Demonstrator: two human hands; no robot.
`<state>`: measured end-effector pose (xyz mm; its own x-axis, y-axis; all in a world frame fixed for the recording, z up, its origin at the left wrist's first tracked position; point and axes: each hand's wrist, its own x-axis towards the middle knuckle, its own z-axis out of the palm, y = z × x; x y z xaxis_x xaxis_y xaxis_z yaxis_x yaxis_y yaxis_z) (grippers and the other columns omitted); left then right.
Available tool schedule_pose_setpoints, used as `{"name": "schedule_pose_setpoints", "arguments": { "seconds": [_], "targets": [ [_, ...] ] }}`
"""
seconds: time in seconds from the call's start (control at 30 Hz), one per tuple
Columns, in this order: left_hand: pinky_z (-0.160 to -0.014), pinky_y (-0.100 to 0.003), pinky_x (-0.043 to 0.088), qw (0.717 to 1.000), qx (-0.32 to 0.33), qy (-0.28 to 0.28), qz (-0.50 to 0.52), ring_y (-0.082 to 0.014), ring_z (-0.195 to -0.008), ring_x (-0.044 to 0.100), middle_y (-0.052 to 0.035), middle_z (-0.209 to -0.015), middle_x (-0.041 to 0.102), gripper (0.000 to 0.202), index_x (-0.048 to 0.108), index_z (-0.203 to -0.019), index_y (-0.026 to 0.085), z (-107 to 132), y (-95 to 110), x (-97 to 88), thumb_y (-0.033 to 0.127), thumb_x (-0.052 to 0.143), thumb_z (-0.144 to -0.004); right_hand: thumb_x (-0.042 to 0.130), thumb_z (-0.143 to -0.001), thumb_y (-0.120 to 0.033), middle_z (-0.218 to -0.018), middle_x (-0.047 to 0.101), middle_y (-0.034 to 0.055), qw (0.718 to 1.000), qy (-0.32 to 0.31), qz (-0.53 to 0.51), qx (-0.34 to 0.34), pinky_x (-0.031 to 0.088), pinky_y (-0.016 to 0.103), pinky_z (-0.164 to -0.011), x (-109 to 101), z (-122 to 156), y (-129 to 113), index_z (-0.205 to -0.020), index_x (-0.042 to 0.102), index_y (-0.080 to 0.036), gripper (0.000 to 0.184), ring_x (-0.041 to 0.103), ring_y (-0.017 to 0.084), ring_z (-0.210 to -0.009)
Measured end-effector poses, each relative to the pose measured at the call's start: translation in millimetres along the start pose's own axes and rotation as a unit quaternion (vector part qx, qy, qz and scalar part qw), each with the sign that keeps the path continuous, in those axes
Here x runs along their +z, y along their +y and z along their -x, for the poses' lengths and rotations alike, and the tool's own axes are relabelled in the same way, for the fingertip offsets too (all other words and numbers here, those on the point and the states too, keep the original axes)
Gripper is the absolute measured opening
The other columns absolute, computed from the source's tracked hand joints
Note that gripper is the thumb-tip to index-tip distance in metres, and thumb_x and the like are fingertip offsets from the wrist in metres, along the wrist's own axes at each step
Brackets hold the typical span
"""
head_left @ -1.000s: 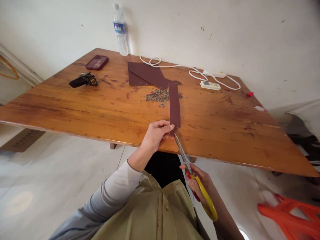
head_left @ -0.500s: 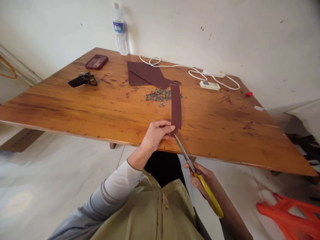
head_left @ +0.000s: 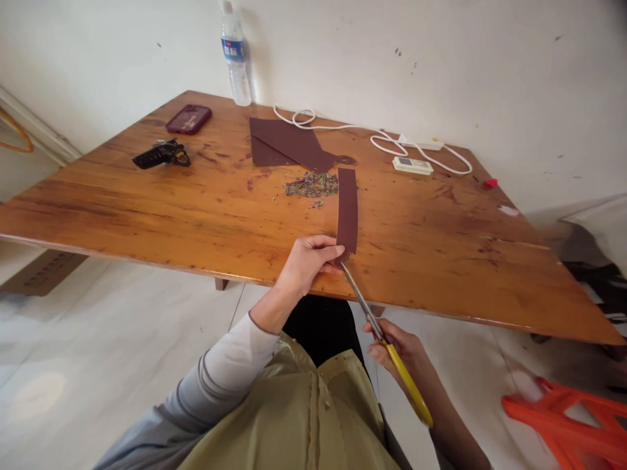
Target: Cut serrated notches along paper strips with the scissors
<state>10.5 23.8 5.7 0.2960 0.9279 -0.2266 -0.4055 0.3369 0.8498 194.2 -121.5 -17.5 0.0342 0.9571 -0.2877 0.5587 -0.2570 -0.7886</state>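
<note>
My left hand (head_left: 306, 264) pinches the near end of a dark maroon paper strip (head_left: 347, 207) that rises above the front edge of the wooden table (head_left: 147, 202). That end of the strip is cut into a fine fringe. My right hand (head_left: 399, 352) grips yellow-handled scissors (head_left: 386, 346), whose blades reach up to the fringed edge. A heap of small cuttings (head_left: 311, 187) lies on the table behind the strip. Larger maroon sheets (head_left: 287, 143) lie flat further back.
On the table: a water bottle (head_left: 235, 55) by the wall, a maroon phone (head_left: 189, 119), a black tool (head_left: 159, 154), a white cable (head_left: 343, 128) with a power strip, a small white remote (head_left: 412, 166). An orange plastic frame (head_left: 573, 421) stands on the floor, right.
The strip has tilted slightly to the right and its top has dropped lower. My right hand with the scissors shifted a little right and down. My left hand stayed put.
</note>
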Motion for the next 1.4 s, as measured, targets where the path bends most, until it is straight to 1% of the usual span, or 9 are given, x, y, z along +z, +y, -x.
{"name": "schedule_pose_setpoints", "arguments": {
  "seconds": [0.17,0.37,0.43,0.53,0.6,0.77,0.93,1.23,1.4],
  "targets": [
    [-0.054,-0.026,0.057,1.0,-0.001,0.012,0.007,-0.0096,-0.051,0.059,0.0009,-0.063,0.063,0.018,0.07,-0.064,0.012,0,0,2.2,0.022,0.084,-0.059,0.062,-0.073,-0.036,-0.067,0.054,-0.0011,1.0,-0.014,-0.025,-0.001,0.04,0.03,-0.057,3,-1,5,-0.098,0.066,-0.019,0.03,0.048,0.018,-0.058],
    [-0.053,-0.022,0.053,0.999,0.018,0.039,-0.003,-0.0091,-0.052,0.058,0.0,-0.063,0.065,0.016,0.071,-0.065,0.012,0,-3,3.6,0.023,0.082,-0.062,0.054,-0.087,-0.044,-0.064,0.047,-0.0053,0.981,-0.056,-0.174,-0.057,0.033,0.025,-0.043,21,5,9,-0.119,0.061,-0.017,0.042,0.036,0.012,-0.045],
    [-0.053,-0.022,0.053,0.999,0.03,0.041,-0.008,-0.0092,-0.053,0.058,-0.0002,-0.063,0.065,0.015,0.071,-0.066,0.012,1,-4,4.0,0.024,0.081,-0.063,0.055,-0.088,-0.042,-0.064,0.049,-0.0051,0.98,-0.046,-0.179,-0.068,0.035,0.025,-0.045,25,8,8,-0.117,0.062,-0.017,0.039,0.038,0.012,-0.046],
    [-0.054,-0.023,0.053,0.997,0.052,0.049,-0.012,-0.0093,-0.055,0.058,0.0004,-0.065,0.065,0.016,0.072,-0.067,0.013,2,-6,5.0,0.027,0.08,-0.063,0.059,-0.085,-0.033,-0.072,0.058,-0.0009,0.989,-0.003,-0.139,-0.044,0.042,0.026,-0.052,28,8,4,-0.112,0.066,-0.019,0.031,0.049,0.014,-0.055],
    [-0.055,-0.023,0.053,0.996,0.061,0.057,-0.017,-0.0094,-0.055,0.058,0.0008,-0.066,0.065,0.017,0.072,-0.068,0.014,2,-8,5.9,0.028,0.08,-0.064,0.06,-0.083,-0.031,-0.074,0.06,-0.0001,0.992,0.012,-0.124,-0.027,0.044,0.026,-0.055,30,7,2,-0.107,0.068,-0.019,0.028,0.052,0.015,-0.058],
    [-0.055,-0.022,0.05,0.994,0.074,0.075,-0.039,-0.0092,-0.054,0.056,0.0014,-0.065,0.064,0.015,0.072,-0.069,0.014,3,-10,7.7,0.027,0.079,-0.067,0.06,-0.082,-0.032,-0.066,0.053,-0.0034,0.991,0.019,-0.131,-0.015,0.04,0.025,-0.05,35,5,2,-0.102,0.067,-0.018,0.025,0.047,0.013,-0.052],
    [-0.055,-0.023,0.05,0.994,0.075,0.072,-0.039,-0.0098,-0.056,0.058,0.0005,-0.068,0.066,0.014,0.073,-0.071,0.015,4,-10,7.8,0.028,0.078,-0.067,0.058,-0.084,-0.03,-0.065,0.047,-0.0054,0.989,0.012,-0.144,-0.011,0.036,0.024,-0.048,37,5,8,-0.099,0.064,-0.02,0.019,0.041,0.013,-0.051],
    [-0.053,-0.023,0.05,0.995,0.062,0.075,-0.026,-0.0093,-0.053,0.057,0.0014,-0.066,0.064,0.015,0.07,-0.069,0.015,4,-8,7.9,0.027,0.079,-0.066,0.06,-0.081,-0.031,-0.064,0.047,-0.0053,0.988,0.038,-0.151,-0.003,0.032,0.024,-0.045,40,5,7,-0.092,0.064,-0.021,0.015,0.038,0.012,-0.049],
    [-0.055,-0.023,0.053,0.996,0.059,0.068,0.002,-0.0086,-0.054,0.055,0.0021,-0.064,0.061,0.017,0.068,-0.066,0.014,5,-5,8.2,0.026,0.08,-0.064,0.061,-0.077,-0.028,-0.065,0.049,-0.0033,0.99,0.044,-0.132,0.009,0.037,0.025,-0.048,37,3,11,-0.091,0.064,-0.021,0.015,0.043,0.014,-0.053]
  ]
}}
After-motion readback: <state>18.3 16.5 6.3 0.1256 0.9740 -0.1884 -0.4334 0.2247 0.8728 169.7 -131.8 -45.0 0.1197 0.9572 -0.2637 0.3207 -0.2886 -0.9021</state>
